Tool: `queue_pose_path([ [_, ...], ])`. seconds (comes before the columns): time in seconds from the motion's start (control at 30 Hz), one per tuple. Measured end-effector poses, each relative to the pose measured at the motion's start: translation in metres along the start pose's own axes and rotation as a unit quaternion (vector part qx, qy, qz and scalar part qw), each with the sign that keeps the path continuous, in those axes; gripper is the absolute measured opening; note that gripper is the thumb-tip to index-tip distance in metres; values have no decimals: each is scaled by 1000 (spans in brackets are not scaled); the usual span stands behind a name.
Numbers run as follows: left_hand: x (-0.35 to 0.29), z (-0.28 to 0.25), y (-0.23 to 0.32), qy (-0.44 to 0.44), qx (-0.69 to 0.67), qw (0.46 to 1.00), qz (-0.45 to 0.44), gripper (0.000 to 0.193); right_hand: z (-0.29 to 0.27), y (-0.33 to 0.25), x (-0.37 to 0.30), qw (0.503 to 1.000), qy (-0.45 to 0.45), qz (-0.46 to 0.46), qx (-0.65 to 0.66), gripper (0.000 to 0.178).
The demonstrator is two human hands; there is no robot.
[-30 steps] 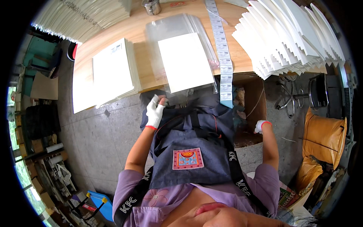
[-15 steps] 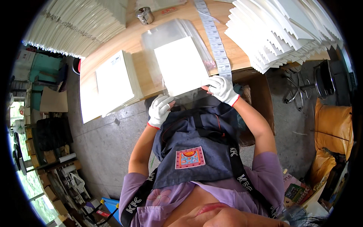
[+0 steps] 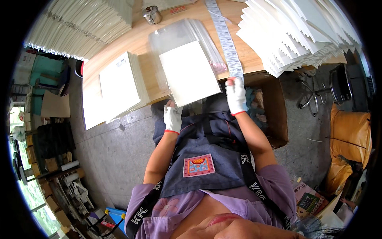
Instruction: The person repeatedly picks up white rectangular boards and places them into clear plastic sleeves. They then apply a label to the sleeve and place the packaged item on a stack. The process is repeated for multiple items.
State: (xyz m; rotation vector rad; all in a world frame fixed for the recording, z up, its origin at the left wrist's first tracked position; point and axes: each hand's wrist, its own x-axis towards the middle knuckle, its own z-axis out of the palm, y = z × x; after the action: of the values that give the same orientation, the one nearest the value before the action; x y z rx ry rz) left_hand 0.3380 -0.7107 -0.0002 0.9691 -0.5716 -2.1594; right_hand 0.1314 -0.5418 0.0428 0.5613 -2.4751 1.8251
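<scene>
the stack [image 3: 118, 85] is already showing a label [image 3: 120, 61]; the white sheet [image 3: 191, 73] is lying bare. the left hand [image 3: 172, 116] is touching its corner, the right hand [image 3: 236, 96] nearest the label strip [image 3: 227, 42]; grips unclear.

Bright light glares from the left window [image 3: 32, 187], fisheye edges bending into black

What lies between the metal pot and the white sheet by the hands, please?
In the head view, bare table and then clear plastic sleeves lie between the metal pot and the white sheet.
</scene>
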Motion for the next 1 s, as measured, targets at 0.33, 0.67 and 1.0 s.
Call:
queue_pose_path([
  [0.33,-49,68,-42,-223,286,908,-211,34,-96,86,2,964,-202,163,59,61],
  [0.67,-52,159,-96,-233,251,879,-331,13,-137,-53,-2,907,-170,-272,-273,18],
  [1.0,-40,118,-92,-204,310,871,-322,19,-42,-51,0,940,-145,123,284,7],
])
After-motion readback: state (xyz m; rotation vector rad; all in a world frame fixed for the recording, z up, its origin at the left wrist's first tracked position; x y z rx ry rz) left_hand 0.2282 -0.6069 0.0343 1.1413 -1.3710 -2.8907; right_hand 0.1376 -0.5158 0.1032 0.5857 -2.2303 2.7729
